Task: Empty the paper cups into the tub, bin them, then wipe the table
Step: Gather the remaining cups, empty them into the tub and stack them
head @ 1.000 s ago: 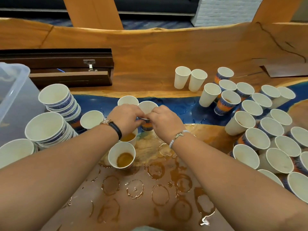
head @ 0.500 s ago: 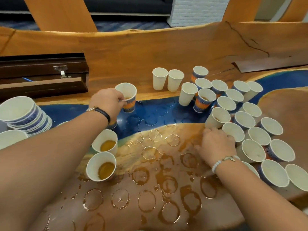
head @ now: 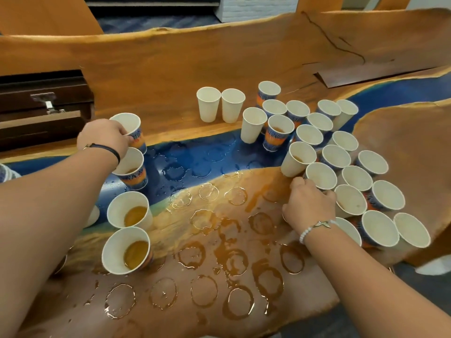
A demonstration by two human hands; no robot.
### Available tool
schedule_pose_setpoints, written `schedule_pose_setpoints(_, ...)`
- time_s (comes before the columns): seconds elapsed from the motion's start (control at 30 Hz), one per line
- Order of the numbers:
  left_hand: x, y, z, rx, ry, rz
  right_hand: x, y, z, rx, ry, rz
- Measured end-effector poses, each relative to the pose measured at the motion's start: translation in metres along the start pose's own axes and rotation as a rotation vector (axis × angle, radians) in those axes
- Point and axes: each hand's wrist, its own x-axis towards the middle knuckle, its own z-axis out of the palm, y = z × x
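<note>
Nearest on the wet, ring-stained desk (head: pixel 207 284) stood two cups with amber liquid (head: pixel 125 250), the view having shifted leftward off the stacked cups since a second before. The right hand (head: pixel 308 206), which had left the middle cup, now rested at the cluster of cups (head: pixel 353 172) on the right, fingers (head: pixel 327 192) curled against a white cup (head: pixel 321 176); a firm hold could not be told. Farther left, the left hand (head: pixel 105 139) had carried the patterned cup (head: pixel 133 129) leftward and gripped it, tilted, above another patterned cup (head: pixel 133 169). Beyond lay a dark case (head: pixel 36 113).
</note>
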Motion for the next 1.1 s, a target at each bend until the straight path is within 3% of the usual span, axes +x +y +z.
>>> schedule_pose_setpoints(0.13,0.002,-0.008,0.000,-0.015,-0.013,-0.030,-0.006,0.005,0.004,0.028,0.027,0.012)
schedule_pose_setpoints(0.47,0.008,-0.046,0.003,0.076,-0.005,-0.251,-0.029,-0.010,-0.025,0.116,-0.023,-0.194)
schedule_pose_setpoints(0.73,-0.003,-0.066,0.012,0.026,-0.065,-0.301,-0.033,-0.053,-0.031,0.223,0.262,-0.671)
schedule_pose_setpoints(0.9,-0.013,-0.077,0.011,0.132,-0.141,-0.261,-0.038,-0.091,-0.042,0.271,0.392,-0.956)
schedule_pose_setpoints(1.1,-0.039,-0.073,-0.004,0.217,-0.169,-0.227,-0.043,-0.119,-0.060,0.313,0.467,-1.089)
